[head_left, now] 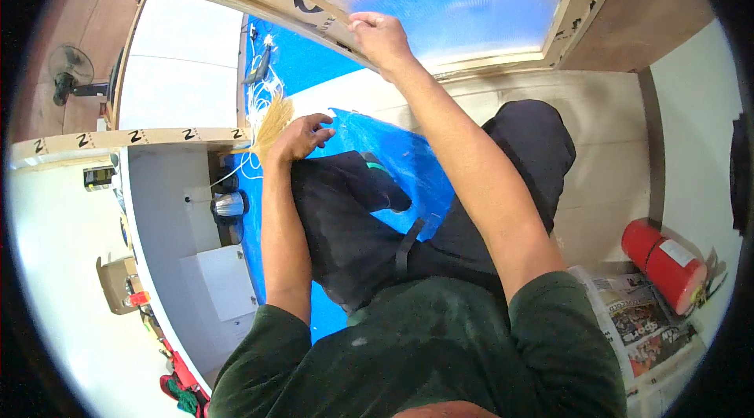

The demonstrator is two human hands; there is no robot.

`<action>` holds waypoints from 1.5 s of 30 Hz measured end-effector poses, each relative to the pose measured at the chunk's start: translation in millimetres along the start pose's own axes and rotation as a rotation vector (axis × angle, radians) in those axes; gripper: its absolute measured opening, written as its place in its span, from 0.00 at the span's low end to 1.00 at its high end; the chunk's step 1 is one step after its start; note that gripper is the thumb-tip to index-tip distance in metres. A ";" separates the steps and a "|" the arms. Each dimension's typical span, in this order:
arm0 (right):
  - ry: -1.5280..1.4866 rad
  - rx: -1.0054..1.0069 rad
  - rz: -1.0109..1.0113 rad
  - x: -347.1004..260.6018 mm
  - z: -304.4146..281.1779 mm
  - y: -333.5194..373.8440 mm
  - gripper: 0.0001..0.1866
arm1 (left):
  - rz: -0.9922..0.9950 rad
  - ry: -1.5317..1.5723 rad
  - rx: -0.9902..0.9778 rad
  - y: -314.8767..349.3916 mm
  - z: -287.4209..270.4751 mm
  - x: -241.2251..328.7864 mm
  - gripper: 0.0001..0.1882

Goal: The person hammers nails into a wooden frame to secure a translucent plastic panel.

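My right hand point(381, 42) is closed at the edge of a wooden frame point(314, 16), its fingertips curled against the wood. Set in that frame is a translucent ribbed panel point(471, 13), through which blue shows. Lower and to the left, my left hand point(302, 137) hangs above my bent knee with loosely curled fingers apart and nothing in them. Just behind it lies a straw broom point(272, 123), partly covered by the hand. Under my legs spreads a blue sheet point(385, 139).
White cords and a dark power tool point(258, 68) lie beyond the broom. A grey cabinet point(165, 206) with a metal pot point(229, 203) stands at left. At right, a red cylinder point(664, 265) lies by newspapers point(640, 324). A fan point(67, 68) is far left.
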State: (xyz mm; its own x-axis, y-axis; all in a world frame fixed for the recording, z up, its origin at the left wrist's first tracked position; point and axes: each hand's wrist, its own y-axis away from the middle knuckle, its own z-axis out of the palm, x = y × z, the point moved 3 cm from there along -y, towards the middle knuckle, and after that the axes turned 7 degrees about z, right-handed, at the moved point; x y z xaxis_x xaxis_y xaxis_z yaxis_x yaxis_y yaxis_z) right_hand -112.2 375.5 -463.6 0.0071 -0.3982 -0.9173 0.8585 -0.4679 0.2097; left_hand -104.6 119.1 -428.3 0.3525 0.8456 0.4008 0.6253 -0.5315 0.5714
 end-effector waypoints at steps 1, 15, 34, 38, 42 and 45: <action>-0.015 0.026 -0.053 -4.6 4.3 0.4 0.13 | -0.007 0.010 -0.002 0.0 -0.5 0.0 0.23; 0.140 0.111 -0.106 -33.6 13.9 5.8 0.12 | 0.002 -0.024 0.011 -2.9 -1.7 5.2 0.22; -0.208 -0.238 0.640 -47.7 18.4 -10.9 0.13 | 0.095 0.050 0.096 16.1 -9.4 -9.7 0.23; -0.193 -0.281 0.661 -45.8 19.1 -15.6 0.13 | 0.100 0.060 0.089 19.0 -11.6 -11.0 0.23; -0.243 -0.361 0.689 -42.2 15.3 -22.1 0.13 | 0.104 0.052 0.087 19.9 -13.1 -11.6 0.24; -0.252 -0.388 0.698 -39.7 15.1 -25.7 0.13 | 0.116 0.084 0.093 19.5 -12.6 -15.3 0.24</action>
State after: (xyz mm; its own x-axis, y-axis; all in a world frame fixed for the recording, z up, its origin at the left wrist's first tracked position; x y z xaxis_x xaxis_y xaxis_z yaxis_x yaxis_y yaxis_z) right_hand -142.3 391.4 -427.4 0.5277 -0.6815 -0.5071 0.8152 0.2385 0.5278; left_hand -106.6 95.1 -414.3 0.3694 0.7697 0.5206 0.6466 -0.6153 0.4509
